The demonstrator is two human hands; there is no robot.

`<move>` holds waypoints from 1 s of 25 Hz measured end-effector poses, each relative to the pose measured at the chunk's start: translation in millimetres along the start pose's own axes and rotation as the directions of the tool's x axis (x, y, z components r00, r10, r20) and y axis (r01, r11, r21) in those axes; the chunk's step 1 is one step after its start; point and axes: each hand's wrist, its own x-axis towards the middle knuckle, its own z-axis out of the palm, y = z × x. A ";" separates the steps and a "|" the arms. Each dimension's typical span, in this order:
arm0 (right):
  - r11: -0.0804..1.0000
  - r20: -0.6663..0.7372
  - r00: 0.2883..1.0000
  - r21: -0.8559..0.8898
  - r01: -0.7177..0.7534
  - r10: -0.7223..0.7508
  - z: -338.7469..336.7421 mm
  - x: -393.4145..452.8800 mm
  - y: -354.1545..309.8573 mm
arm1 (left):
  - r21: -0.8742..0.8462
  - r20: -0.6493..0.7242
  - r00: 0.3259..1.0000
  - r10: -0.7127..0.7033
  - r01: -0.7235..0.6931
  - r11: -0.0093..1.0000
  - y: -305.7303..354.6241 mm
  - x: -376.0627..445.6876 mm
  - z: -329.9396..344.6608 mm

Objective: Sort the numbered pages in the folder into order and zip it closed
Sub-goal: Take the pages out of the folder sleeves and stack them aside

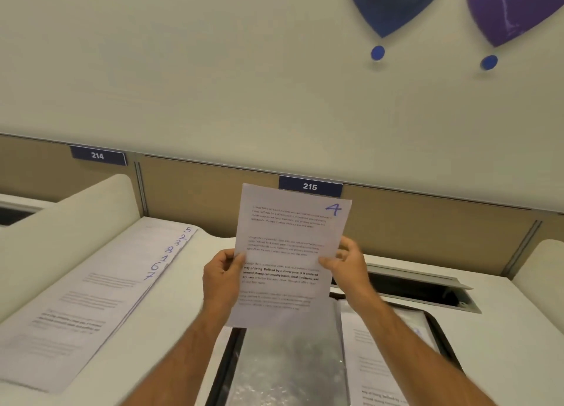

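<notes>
Both hands hold up the page marked 4 (290, 253), the left hand (222, 275) pinching its left edge and the right hand (346, 263) its right edge. A fanned stack of pages (100, 286) (numbers 5, 2, 3, 8, 1, 6, 7 showing) lies on the desk (171, 329) to the left, and the open folder (305, 360) lies below the hands.

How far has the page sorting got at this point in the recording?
Done: seven pages fanned on the desk, numbers showing 5, 2, 3, 8, 1, 6, 7, so unsorted. In hand: left hand and right hand hold page 4. Left: at least one page in the open folder, ordering, zipping.
</notes>
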 end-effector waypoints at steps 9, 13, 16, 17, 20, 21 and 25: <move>0.997 0.020 0.998 0.039 -0.062 0.061 138.7 -25.5 36.8 | 0.374 -0.223 0.974 -0.029 0.113 0.921 -8.7 54.5 -125.7; 0.995 0.120 0.988 0.022 -0.100 0.097 208.6 -37.9 51.5 | 0.518 -0.371 0.927 -0.061 0.261 0.815 -22.9 76.4 -184.1; 0.988 0.229 0.963 0.030 -0.153 0.142 256.9 -48.5 61.3 | 0.561 -0.452 0.890 -0.054 0.331 0.759 -31.7 86.6 -223.5; 0.985 0.260 0.953 0.030 -0.167 0.154 270.6 -51.4 64.2 | 0.568 -0.464 0.884 -0.054 0.344 0.748 -35.5 90.3 -235.6; 0.979 0.320 0.930 0.034 -0.201 0.180 304.5 -56.3 73.6 | 0.582 -0.480 0.874 -0.080 0.385 0.717 -47.9 101.7 -271.2; 0.977 0.339 0.921 0.028 -0.213 0.191 315.9 -56.8 76.9 | 0.588 -0.487 0.869 -0.087 0.400 0.703 -52.9 106.6 -283.2; 0.969 0.405 0.885 -0.016 -0.246 0.231 354.4 -62.2 90.5 | 0.602 -0.531 0.839 -0.121 0.474 0.642 -71.8 120.0 -321.9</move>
